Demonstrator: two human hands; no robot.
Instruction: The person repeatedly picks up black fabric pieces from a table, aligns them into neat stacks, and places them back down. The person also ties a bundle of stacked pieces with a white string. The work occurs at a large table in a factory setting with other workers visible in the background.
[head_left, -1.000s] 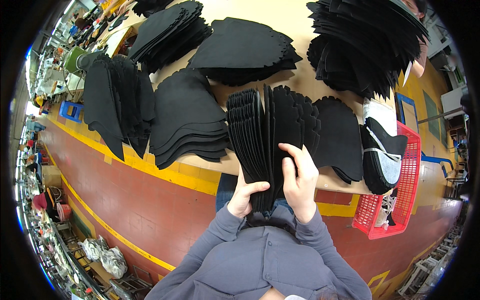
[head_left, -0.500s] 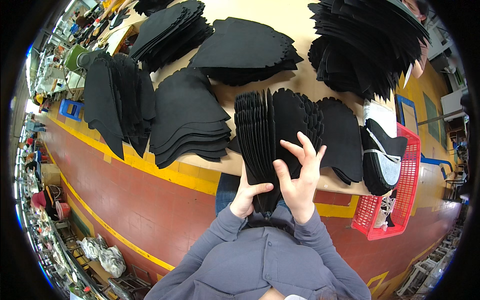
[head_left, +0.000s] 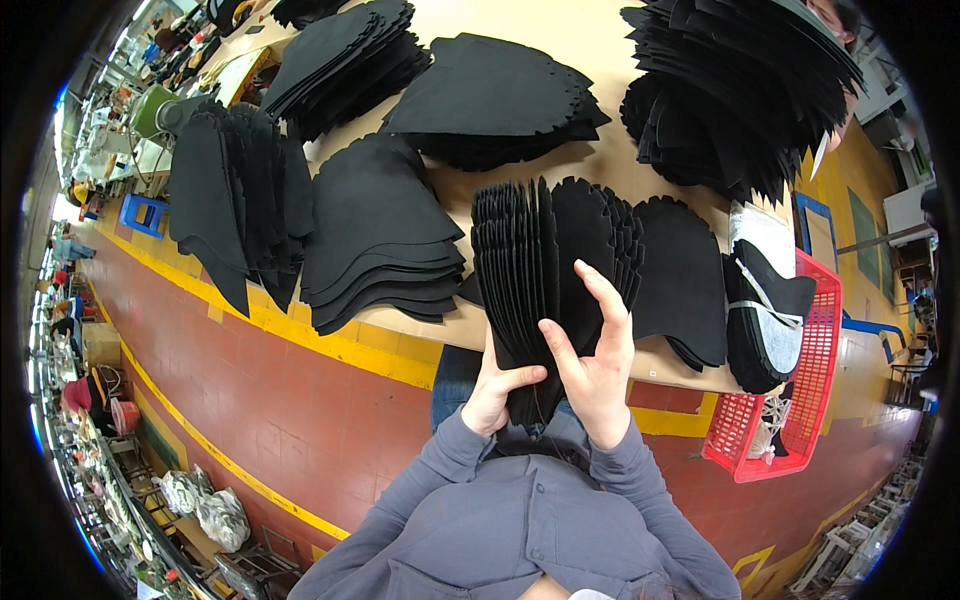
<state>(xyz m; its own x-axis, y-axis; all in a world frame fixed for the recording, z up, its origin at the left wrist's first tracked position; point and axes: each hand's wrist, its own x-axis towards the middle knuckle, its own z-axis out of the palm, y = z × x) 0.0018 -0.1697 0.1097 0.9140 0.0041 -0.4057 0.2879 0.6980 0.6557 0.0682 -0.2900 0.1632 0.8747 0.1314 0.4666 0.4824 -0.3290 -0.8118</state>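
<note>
Left grip [head_left: 492, 388] wraps the bottom edge of a fanned bundle of black cut pieces [head_left: 545, 270], thumb pressed across its front. Right grip [head_left: 592, 352] has fingers spread, thumb and index flicking through the sheets. Bundle stands on edge at the tabletop [head_left: 600, 60] near rim, dead centre. More black stacks: one at 9 o'clock [head_left: 375, 235], one at 3 o'clock [head_left: 685, 280]. Red basket [head_left: 800, 400] at 4 o'clock holds black-and-white pieces.

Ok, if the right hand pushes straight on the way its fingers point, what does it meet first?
The right hand already lies on the fanned bundle of black pieces; it would slide up these, probably toward the scalloped top edges.
</note>
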